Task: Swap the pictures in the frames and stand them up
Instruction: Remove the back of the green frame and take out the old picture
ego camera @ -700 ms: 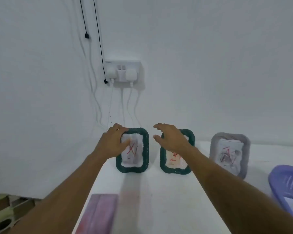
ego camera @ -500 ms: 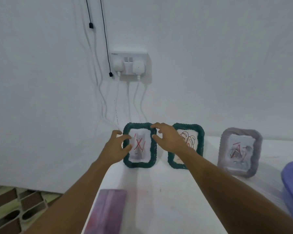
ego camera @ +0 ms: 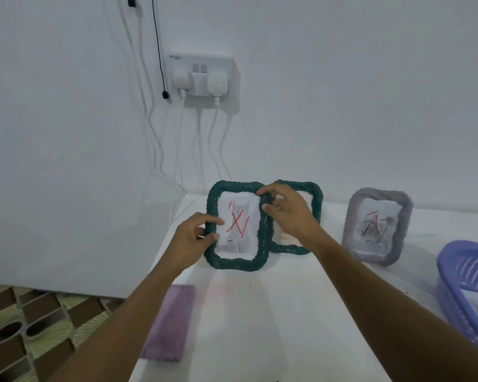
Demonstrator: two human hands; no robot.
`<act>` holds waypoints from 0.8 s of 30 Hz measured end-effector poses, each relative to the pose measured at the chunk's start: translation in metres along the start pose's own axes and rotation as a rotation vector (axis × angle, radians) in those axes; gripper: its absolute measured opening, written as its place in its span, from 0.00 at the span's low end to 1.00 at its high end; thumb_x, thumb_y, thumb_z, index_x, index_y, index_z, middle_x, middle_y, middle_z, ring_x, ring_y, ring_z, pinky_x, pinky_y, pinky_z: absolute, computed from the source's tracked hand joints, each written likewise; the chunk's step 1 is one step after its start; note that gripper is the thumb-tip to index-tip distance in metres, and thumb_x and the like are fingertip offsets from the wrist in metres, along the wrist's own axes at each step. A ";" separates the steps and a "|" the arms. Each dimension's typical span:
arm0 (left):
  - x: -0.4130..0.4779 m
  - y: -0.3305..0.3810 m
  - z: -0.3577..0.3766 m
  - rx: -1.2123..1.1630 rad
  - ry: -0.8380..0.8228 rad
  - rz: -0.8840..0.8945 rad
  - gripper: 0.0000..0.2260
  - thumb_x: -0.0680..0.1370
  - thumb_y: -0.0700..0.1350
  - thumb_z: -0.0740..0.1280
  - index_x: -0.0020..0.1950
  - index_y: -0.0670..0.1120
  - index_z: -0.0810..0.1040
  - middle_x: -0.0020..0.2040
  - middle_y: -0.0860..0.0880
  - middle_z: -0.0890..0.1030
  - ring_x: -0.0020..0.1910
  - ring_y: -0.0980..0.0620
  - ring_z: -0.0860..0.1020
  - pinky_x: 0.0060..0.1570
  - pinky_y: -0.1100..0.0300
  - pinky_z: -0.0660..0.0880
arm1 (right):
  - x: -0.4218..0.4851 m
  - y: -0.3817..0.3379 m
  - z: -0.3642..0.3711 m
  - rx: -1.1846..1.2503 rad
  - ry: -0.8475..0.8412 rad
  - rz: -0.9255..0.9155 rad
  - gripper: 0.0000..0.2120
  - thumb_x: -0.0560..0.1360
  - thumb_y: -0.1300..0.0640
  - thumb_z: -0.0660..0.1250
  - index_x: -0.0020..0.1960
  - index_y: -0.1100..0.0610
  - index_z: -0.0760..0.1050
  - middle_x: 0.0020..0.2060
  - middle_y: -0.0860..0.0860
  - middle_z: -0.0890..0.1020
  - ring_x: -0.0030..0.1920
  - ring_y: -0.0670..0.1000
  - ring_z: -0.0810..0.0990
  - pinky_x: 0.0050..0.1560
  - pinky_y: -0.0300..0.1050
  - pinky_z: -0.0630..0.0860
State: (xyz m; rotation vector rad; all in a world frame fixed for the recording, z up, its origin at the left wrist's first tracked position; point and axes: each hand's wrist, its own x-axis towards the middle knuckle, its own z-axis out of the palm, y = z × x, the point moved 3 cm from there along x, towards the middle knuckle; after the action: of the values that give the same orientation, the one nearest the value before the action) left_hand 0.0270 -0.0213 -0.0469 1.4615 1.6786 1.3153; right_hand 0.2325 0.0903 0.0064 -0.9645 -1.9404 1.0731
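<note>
No word, brand or number can be read here. The nearest thing to a sign is a red X-like cross with loose red strokes beside it, drawn on the picture (ego camera: 238, 216) in the dark green frame (ego camera: 236, 263) gripped between the left hand (ego camera: 192, 241) and the right hand (ego camera: 290, 213). Above the hands, a tiny printed label (ego camera: 176, 57) at the top left of the wall socket plate (ego camera: 204, 60) is too small to read.
</note>
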 end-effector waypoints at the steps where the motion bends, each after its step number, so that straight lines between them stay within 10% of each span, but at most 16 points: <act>1: -0.007 0.006 0.005 -0.055 -0.013 -0.001 0.13 0.76 0.34 0.69 0.51 0.52 0.82 0.55 0.52 0.78 0.47 0.49 0.81 0.46 0.61 0.79 | -0.009 0.001 -0.008 0.090 -0.029 0.009 0.12 0.76 0.65 0.67 0.55 0.50 0.79 0.56 0.47 0.78 0.50 0.50 0.82 0.52 0.42 0.81; 12: -0.050 0.052 0.101 0.274 -0.186 0.260 0.24 0.74 0.50 0.72 0.67 0.63 0.68 0.67 0.58 0.62 0.65 0.58 0.61 0.62 0.71 0.61 | -0.093 0.038 -0.077 0.470 0.076 0.224 0.15 0.75 0.66 0.69 0.60 0.57 0.77 0.52 0.52 0.85 0.53 0.55 0.84 0.48 0.50 0.82; 16: -0.077 0.069 0.151 0.439 -0.383 0.316 0.29 0.72 0.66 0.66 0.71 0.65 0.62 0.67 0.59 0.64 0.66 0.59 0.66 0.61 0.58 0.75 | -0.111 0.043 -0.089 0.509 0.105 0.238 0.13 0.76 0.66 0.68 0.60 0.60 0.76 0.53 0.57 0.84 0.54 0.56 0.84 0.50 0.56 0.82; 24: -0.093 0.088 0.182 0.468 -0.373 0.280 0.28 0.75 0.51 0.70 0.72 0.62 0.64 0.66 0.56 0.66 0.57 0.52 0.74 0.57 0.59 0.78 | -0.127 0.030 -0.115 0.429 0.070 0.211 0.11 0.77 0.63 0.67 0.57 0.53 0.78 0.51 0.54 0.84 0.50 0.57 0.84 0.44 0.50 0.83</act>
State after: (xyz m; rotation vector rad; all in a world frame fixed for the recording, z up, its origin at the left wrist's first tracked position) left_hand 0.2461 -0.0582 -0.0522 2.1243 1.6312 0.7271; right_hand 0.3966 0.0345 -0.0015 -0.9583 -1.4872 1.4803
